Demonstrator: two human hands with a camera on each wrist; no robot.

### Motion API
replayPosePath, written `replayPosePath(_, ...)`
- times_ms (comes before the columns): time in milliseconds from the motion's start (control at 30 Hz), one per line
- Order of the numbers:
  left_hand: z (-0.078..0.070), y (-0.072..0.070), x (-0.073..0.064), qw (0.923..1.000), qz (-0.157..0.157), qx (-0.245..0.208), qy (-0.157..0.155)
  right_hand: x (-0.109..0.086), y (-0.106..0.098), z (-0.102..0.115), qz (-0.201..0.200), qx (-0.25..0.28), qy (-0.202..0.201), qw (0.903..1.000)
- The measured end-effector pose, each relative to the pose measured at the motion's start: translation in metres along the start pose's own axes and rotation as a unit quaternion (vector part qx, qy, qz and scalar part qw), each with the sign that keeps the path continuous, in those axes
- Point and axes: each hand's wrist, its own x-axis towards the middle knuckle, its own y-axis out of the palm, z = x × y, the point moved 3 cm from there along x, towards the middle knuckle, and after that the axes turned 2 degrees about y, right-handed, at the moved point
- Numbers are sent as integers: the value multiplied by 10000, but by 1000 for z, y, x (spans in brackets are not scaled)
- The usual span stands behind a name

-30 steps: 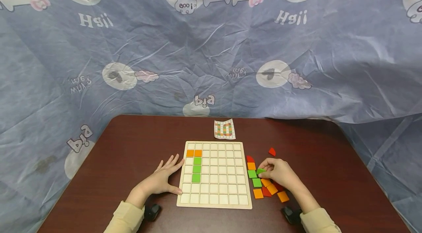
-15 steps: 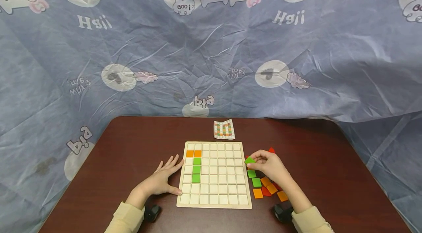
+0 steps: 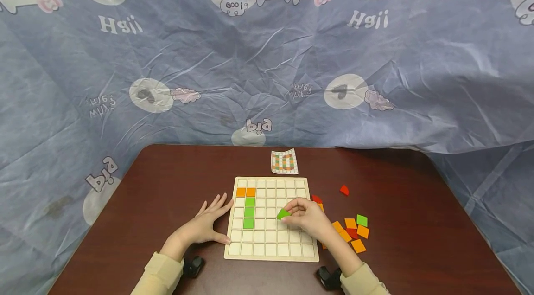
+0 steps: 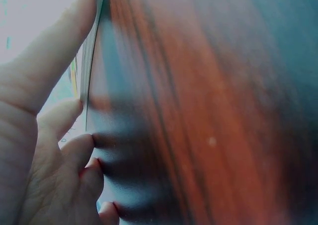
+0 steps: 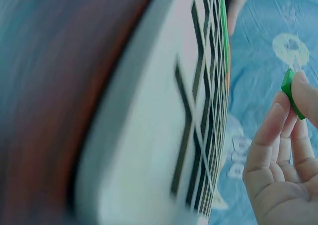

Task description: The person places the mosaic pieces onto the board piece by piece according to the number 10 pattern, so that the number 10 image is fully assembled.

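A pale wooden grid board [image 3: 271,236] lies on the dark table. Two orange square tiles [image 3: 245,192] sit in its upper left cells, with a column of three green tiles [image 3: 249,212] below the right one. My left hand [image 3: 200,226] has its fingers spread, thumb and fingertips at the board's left edge. Over the right half of the board, my right hand [image 3: 308,217] pinches a green tile [image 3: 283,214] between thumb and fingers. The right wrist view shows that tile [image 5: 288,86] raised off the board, its edge outward.
Right of the board lie several loose orange tiles [image 3: 358,246], a green tile [image 3: 362,220] and red pieces, some hidden behind my right forearm. A red rounded piece [image 3: 344,190] lies farther back. Behind the board is a paper card [image 3: 284,162] with a coloured grid; a patterned cloth [image 3: 267,63] hangs behind.
My right hand has picked up the green tile from the loose pieces and carried it left over the board. The left hand has stayed at the board's edge.
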Motion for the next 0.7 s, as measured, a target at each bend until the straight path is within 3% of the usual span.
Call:
replayPosePath(167,0,0,0,10000,-8,-7,-43,4,24,1,199,-27,-56,9998)
replayPosePath(433,-1,-1,1,10000,-29,37,-68,7,55,7,415,-648,-369,9964)
replayPosePath(700,-2,-2,2,9999,-60,89,-82,11,76,11,333,-1039,-456,9930)
